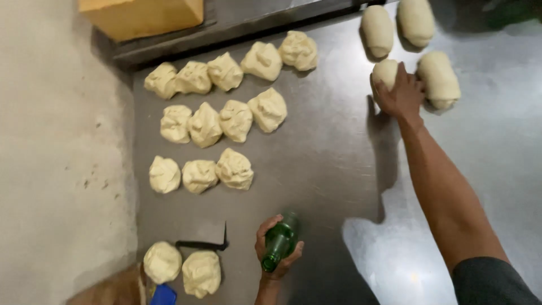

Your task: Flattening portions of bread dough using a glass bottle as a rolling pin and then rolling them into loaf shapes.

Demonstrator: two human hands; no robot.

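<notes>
Green glass bottle [280, 241], smooth and seemingly empty, lies grasped in the left hand [275, 253]; the right hand [402, 93] cups a pale rolled dough loaf [385, 74] on the steel table [327, 164].

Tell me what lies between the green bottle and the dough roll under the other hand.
Only bare steel table lies between the green bottle and the dough roll, seen from the head camera.

Steel table [327, 164]: rough dough lumps [220, 118] in three rows far left, two more near left beside black scraper [206, 244]; four smooth rolled loaves [415, 20] far right.
</notes>
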